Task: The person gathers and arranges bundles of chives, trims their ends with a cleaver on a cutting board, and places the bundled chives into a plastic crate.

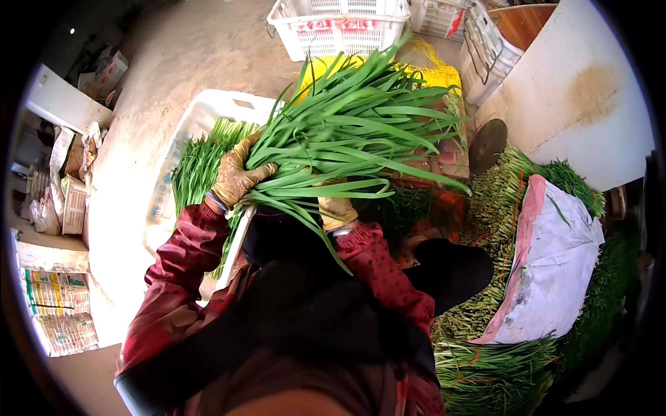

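A large loose bunch of garlic chives (347,132) with long flat green leaves spreads across in front of me, its tips fanning to the right. My left hand (239,173), in a stained yellowish work glove, is closed round the left end of the bunch, thumb across the leaves. Lower and nearer my body, my right hand (336,210), gloved likewise, grips the bunch from beneath; leaves cover most of its fingers. Beside my left hand, a white plastic crate (163,187) holds more bundled chives (208,156).
At my right are stacked chive bundles (479,291) with orange ties, partly under a white and pink sack (548,270). White crates (340,35) stand ahead, near a yellow sheet (440,73). A pale panel (583,90) rises at right. Cartons (73,201) lie at far left.
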`<state>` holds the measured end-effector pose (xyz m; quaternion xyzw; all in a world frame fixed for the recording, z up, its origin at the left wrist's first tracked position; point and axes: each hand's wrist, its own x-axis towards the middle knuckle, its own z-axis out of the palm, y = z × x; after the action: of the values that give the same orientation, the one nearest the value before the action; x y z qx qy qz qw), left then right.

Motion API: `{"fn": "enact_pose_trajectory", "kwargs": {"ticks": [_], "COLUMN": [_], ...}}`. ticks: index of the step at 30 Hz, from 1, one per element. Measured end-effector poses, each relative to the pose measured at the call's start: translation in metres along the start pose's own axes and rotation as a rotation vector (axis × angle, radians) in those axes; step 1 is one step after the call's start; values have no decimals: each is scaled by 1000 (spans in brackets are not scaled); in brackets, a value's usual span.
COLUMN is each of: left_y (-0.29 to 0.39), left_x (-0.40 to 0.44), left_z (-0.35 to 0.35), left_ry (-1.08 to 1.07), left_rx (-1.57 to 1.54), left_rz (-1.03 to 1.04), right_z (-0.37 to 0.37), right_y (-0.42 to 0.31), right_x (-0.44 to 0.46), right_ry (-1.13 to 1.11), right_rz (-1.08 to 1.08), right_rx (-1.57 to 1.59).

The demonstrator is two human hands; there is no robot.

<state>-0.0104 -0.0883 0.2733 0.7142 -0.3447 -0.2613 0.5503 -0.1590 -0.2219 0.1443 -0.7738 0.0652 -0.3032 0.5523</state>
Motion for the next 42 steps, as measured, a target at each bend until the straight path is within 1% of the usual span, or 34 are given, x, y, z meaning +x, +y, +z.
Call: {"fn": "enact_pose_trajectory", "kwargs": {"ticks": [1,2,3,4,5,7,8,10,11,12,13,14,16,17,18,20,21,22,23,24,25,26,28,29,30,31,32,34,36,37,38,40,42], "left_y": [-8,-14,-20,-23,-24,-19,-23,-30,-38,-49,-57,-60,-61,-64,-64,-62,-57,-55,-59,-65,-68,-70,-62,-56,-66,-66,-67,-70,-69,-63,-63,-65,-63], "left_x": [6,11,15,17,19,21,24,28,30,33,37,35,33,35,35,34,32,31,32,33,34,36,34,33,36,37,37,38,38,36,36,34,33], "left_z": [-8,-14,-13,-15,-18,-21,-27,-28,-29,-32,-32,-29,-20,-21,-21,-17,-14,-14,-16,-19,-20,-22,-21,-20,-26,-28,-30,-31,-31,-29,-29,-29,-28], "left_ry": [43,89,146,149,170,190,203,240,241,311,380,450,573,557,575,592,601,593,588,579,578,541,547,553,525,527,530,507,499,499,501,504,502], "left_rx": [11,19,-2,-73,-146,-273,-239,-257,-261,-131,-1,185,499,506,610,590,596,619,583,546,515,409,432,454,380,404,430,312,337,332,332,298,334], "left_rz": [-26,-57,1,-43,-63,-135,-144,-101,-101,-67,-33,-8,115,86,35,2,7,13,48,85,136,166,137,124,180,180,176,169,162,167,162,161,141], "right_z": [6,10,12,11,14,17,19,7,10,12,12,10,4,-13,-38,-87,-115,-168,-190,-216,-235,-256,-261,-262,-259,-245,-241,-223,-210,-211,-216,-231,-270], "right_y": [2,-16,-25,-34,-33,-20,-14,-36,-31,-26,-15,-4,18,13,23,44,-4,5,-6,-12,-39,-62,-93,-98,-99,-119,-107,-93,-79,-53,-52,-52,-65], "right_x": [-8,-14,-25,-30,-38,-58,-68,-65,-68,-71,-73,-77,-86,-87,-93,-104,-85,-83,-80,-74,-61,-45,-11,4,18,29,40,57,69,66,64,59,43], "right_ry": [20,72,-91,-40,-124,16,96,-9,-43,-73,-149,-180,-243,-229,-186,-54,125,221,384,487,551,520,535,444,380,313,266,231,110,193,187,449,591], "right_rz": [-140,-99,46,-84,128,-170,-312,155,241,329,307,321,347,353,457,656,623,749,622,559,471,416,226,-16,-144,92,-25,-78,69,-161,-160,194,353], "right_rx": [-567,-302,-376,-541,-320,-383,-430,366,426,483,532,513,474,393,510,752,403,863,431,224,107,-6,-149,-521,-750,-673,-935,-1048,-1049,-953,-951,109,222]}}
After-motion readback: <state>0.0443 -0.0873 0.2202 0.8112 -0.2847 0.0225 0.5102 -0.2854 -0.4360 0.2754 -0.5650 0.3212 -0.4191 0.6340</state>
